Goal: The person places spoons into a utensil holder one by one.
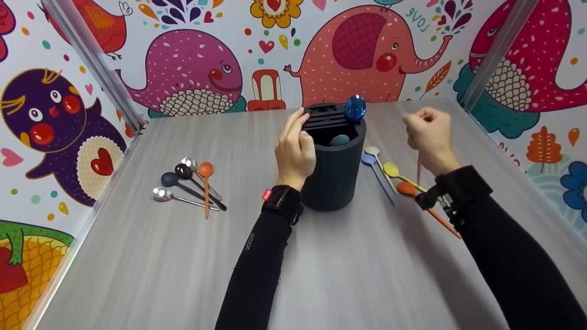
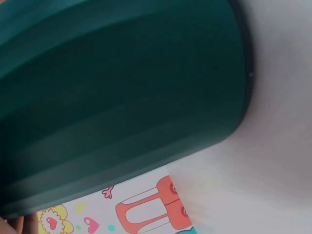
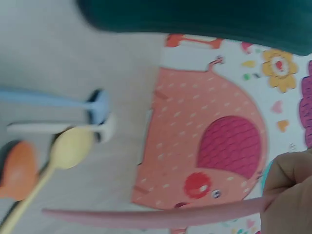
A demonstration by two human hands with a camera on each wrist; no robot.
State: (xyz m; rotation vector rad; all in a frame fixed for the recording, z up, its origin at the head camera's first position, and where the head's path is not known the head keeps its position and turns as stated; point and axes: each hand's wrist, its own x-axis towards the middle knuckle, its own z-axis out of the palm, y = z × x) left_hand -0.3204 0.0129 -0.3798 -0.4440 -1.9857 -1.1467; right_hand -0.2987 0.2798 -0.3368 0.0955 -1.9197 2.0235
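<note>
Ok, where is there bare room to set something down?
The grey wood-grain table is bare between the silver, navy, black and orange spoons and the left hand, and in front of the dark green ribbed cylinder, between the black sleeves. Crowded: right of that cylinder, where blue, white, yellow and orange spoons lie near the raised right hand.

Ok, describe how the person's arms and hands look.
The left hand and right hand are bare. Both sleeves are black, the left with small pale lettering. The wrist straps are black too; the left has a red tag, the right a small device.
</note>
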